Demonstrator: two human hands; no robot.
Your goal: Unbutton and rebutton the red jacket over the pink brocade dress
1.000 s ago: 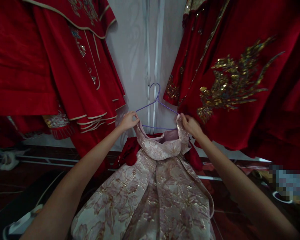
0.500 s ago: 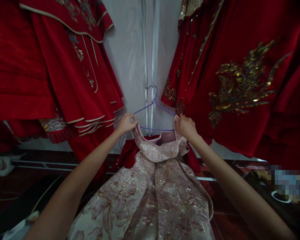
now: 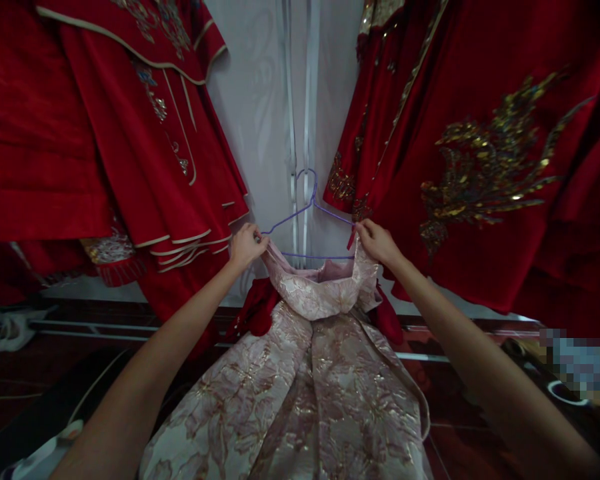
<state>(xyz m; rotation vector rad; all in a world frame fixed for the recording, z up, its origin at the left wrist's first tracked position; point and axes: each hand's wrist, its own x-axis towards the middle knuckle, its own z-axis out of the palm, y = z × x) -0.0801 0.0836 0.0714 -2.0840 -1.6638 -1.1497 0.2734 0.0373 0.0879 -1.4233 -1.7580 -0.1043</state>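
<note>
A pale pink dress (image 3: 313,297) with a metallic floral pattern hangs in front of me from a thin purple hanger (image 3: 291,217). My left hand (image 3: 247,245) is closed in a pinch at the dress's left shoulder edge, by the hanger's left end. On the other side my right hand (image 3: 377,241) pinches the right shoulder edge near the hanger's right end. Between the hands, the neckline gapes and shows the pink lining. Behind the dress, dark red cloth (image 3: 261,310) sticks out on both sides.
Red garments with pale trim (image 3: 150,147) hang at the left. More red garments (image 3: 460,260) with gold sequin embroidery hang at the right. A pale wall panel (image 3: 250,100) stands between them. White shoes (image 3: 14,332) sit low at the left, near a metal rail (image 3: 105,330).
Both hands have shifted slightly outward, and the left shoulder edge is drawn further left. The right shoulder edge sits a little higher. The hanger has tilted and moved slightly right.
</note>
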